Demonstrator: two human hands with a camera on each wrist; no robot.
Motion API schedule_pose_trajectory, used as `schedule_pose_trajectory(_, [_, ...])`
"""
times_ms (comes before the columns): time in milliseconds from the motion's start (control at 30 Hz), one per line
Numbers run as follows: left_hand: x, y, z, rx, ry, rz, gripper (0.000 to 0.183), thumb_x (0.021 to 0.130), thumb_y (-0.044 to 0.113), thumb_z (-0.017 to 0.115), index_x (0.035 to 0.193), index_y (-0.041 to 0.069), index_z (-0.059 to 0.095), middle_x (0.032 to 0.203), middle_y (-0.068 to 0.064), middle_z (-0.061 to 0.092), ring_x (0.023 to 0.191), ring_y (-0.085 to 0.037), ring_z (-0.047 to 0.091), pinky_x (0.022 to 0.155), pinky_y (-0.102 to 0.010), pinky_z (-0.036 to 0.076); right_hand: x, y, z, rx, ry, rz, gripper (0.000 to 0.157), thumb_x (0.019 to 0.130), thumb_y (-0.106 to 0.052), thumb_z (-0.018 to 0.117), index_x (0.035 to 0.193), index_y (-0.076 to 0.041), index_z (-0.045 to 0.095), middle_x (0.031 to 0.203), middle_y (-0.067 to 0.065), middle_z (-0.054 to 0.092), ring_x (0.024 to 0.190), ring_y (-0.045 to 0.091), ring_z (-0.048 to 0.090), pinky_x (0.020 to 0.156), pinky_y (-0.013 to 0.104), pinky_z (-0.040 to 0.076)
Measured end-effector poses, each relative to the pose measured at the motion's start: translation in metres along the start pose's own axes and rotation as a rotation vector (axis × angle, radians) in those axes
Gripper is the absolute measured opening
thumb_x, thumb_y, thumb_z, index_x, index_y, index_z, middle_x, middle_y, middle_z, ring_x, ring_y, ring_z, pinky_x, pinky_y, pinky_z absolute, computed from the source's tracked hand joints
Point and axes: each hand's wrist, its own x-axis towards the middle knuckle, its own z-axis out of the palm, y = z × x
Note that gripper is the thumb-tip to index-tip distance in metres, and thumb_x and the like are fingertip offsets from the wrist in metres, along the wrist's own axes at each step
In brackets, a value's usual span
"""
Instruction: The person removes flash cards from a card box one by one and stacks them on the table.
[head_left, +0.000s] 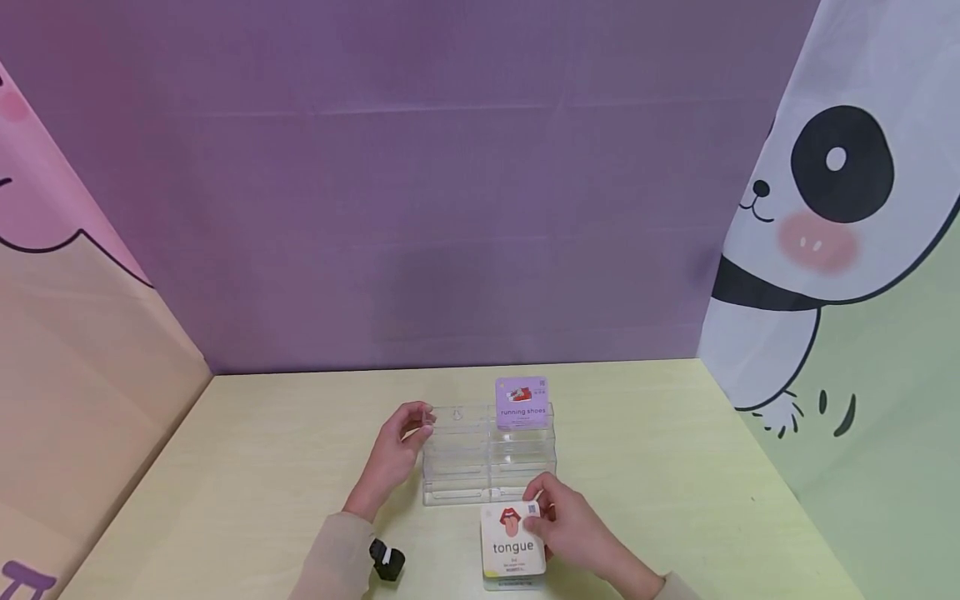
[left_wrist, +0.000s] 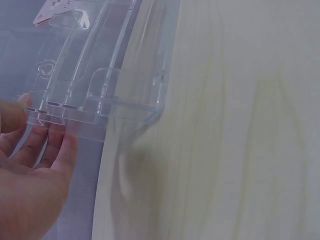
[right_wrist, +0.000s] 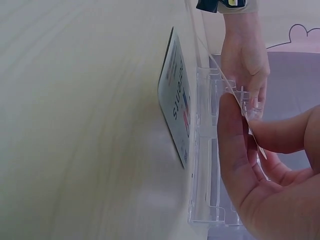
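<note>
A clear plastic tiered rack (head_left: 456,457) stands on the table, split into left and right columns. My left hand (head_left: 392,457) grips its back left corner, thumb on top and fingers beneath in the left wrist view (left_wrist: 37,165). Between thumb and fingers, my right hand (head_left: 576,527) pinches a white "tongue" flashcard (head_left: 512,557) just in front of the rack; the right wrist view catches that card (right_wrist: 234,85) nearly edge-on. Below it lies a "parents" card (right_wrist: 174,100) on the tabletop, mostly hidden from the head view. A purple "running shoes" card (head_left: 522,402) stands in the top right slot.
The pale wooden table (head_left: 660,467) extends to both sides of the rack. A purple cloth wall (head_left: 450,208) closes off the back, with printed panels at left and right, one showing a panda (head_left: 817,250). Beside the left sleeve is a small black device (head_left: 387,561).
</note>
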Motion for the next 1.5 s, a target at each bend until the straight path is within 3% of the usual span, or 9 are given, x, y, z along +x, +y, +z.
schedule_pose_trajectory(267, [-0.0001,-0.0008,0.0003,0.014,0.002,-0.007,0.033,0.094,0.003,0.057,0.126,0.006,0.052,0.117,-0.010,0.059,0.114,-0.023,0.053,0.102,-0.038,0.043,-0.0014,0.0024,0.0025,-0.008,-0.008,0.025,0.021,0.086,0.000,0.063,0.101,-0.008,0.050,0.078,0.007,0.048,0.065,0.017,0.052,0.043,0.030,0.052])
schedule_pose_trajectory(733, [0.0010,-0.0003,-0.0006,0.011,-0.002,0.001,0.033,0.094,0.004,0.057,0.126,0.006,0.052,0.118,-0.010,0.059,0.114,-0.022,0.054,0.101,-0.035,0.043,-0.0017,0.0052,0.0043,-0.028,-0.022,0.035,0.021,0.086,-0.001,0.064,0.100,-0.008,0.049,0.078,0.006,0.049,0.066,0.017,0.053,0.044,0.028,0.051])
schedule_pose_trajectory(1100, [0.0003,-0.0025,0.0002,-0.040,-0.012,0.011,0.031,0.094,0.001,0.056,0.124,0.003,0.052,0.118,-0.014,0.059,0.113,-0.023,0.054,0.100,-0.034,0.045,-0.0040,0.0041,0.0048,-0.151,-0.012,0.037,0.022,0.084,-0.003,0.067,0.096,-0.011,0.050,0.073,0.002,0.051,0.064,0.014,0.049,0.049,0.025,0.044])
schedule_pose_trajectory(1500, [0.0011,-0.0011,-0.0013,-0.014,-0.015,0.012,0.031,0.094,0.003,0.057,0.125,0.005,0.052,0.117,-0.010,0.059,0.113,-0.023,0.054,0.100,-0.035,0.044,-0.0021,0.0033,0.0059,-0.345,0.032,-0.013,0.022,0.080,-0.002,0.069,0.092,-0.011,0.052,0.065,-0.003,0.047,0.057,0.008,0.043,0.048,0.022,0.038])
